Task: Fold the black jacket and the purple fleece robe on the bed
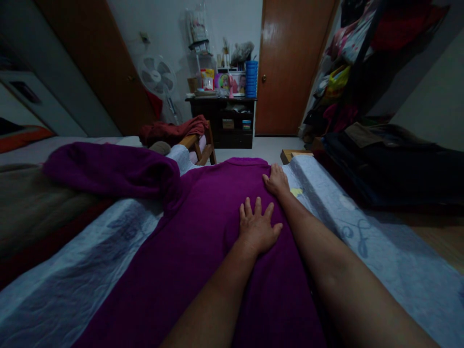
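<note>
A purple long-sleeved top (203, 232) lies spread on a bed, its neckline at the far end. One sleeve stretches out to the left, bunched over other clothes; the other sleeve does not show. My left hand (258, 227) rests flat on the body of the top, fingers spread wide. Farther up, my right hand (277, 181) lies at the top's right shoulder edge, thumb apart from the extended fingers. Neither hand grasps anything that I can see.
A grey-blue patterned bedspread (362, 241) covers the bed. Dark folded clothes (395, 159) are piled at right, and an olive-brown cloth (32, 208) lies at left. Beyond stand a wooden chair (207, 150), a fan (156, 75) and a dark cabinet (221, 123).
</note>
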Available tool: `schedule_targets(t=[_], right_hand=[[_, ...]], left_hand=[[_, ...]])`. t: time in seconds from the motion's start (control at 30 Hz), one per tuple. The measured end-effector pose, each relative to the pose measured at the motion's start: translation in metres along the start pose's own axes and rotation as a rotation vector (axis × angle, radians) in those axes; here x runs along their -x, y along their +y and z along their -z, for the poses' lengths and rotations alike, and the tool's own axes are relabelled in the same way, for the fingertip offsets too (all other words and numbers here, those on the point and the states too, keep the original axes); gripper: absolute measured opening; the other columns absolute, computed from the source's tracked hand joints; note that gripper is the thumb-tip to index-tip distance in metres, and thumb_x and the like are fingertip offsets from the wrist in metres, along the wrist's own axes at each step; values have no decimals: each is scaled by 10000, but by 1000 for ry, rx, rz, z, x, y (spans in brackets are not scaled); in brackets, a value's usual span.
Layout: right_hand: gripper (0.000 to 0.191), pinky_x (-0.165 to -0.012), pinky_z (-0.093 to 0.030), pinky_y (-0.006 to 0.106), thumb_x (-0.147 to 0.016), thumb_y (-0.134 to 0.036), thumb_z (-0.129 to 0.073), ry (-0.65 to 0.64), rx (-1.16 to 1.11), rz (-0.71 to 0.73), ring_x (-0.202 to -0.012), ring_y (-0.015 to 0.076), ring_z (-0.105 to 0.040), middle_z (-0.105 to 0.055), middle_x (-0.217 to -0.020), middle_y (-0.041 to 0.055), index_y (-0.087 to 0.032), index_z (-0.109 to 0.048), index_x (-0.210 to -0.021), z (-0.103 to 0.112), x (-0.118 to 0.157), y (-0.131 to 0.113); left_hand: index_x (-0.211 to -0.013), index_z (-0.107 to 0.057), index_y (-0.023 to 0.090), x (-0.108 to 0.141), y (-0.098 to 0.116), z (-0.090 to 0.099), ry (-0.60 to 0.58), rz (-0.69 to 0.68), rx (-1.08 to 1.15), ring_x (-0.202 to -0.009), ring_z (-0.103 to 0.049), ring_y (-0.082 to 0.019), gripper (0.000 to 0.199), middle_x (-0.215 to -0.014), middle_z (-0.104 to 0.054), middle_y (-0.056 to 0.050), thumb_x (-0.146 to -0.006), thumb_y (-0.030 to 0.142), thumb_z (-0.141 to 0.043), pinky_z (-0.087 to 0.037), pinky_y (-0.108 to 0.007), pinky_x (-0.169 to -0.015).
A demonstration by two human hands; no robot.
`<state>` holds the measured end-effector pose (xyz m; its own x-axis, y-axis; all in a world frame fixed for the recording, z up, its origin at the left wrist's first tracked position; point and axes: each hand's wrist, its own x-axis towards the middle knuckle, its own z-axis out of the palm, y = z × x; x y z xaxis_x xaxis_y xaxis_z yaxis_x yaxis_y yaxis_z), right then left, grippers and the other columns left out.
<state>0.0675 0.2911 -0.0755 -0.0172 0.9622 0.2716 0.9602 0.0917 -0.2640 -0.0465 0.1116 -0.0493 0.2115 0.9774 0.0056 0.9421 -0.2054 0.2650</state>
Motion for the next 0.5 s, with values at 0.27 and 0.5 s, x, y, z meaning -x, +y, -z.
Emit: schedule_targets(t=[0.27, 0.5], right_hand=[[486, -1096, -279, 359, -953, -341, -302, -120, 0, 90, -1356, 246, -361, -394, -1482, 159, -112, -432, -1361, -2, -9, 2], [658, -1113, -227, 430, -946, -527, -294, -209, 11, 14, -1422, 289, -240, -239, -1555, 191, -97, -311, -1444, -5, -14, 1]], left_hand=[[-1475, -324, 347, 0, -1, -2, 8, -3, 2, -1446, -84, -418, 696, -1591, -219, -52, -859, 670, -357, -100, -583, -1146], [-1482, -306, 347, 0, -1, -1, 11, -12, -2, -1447, -88, -413, 698, -1590, -223, -47, -865, 670, -342, -121, -590, -1140]])
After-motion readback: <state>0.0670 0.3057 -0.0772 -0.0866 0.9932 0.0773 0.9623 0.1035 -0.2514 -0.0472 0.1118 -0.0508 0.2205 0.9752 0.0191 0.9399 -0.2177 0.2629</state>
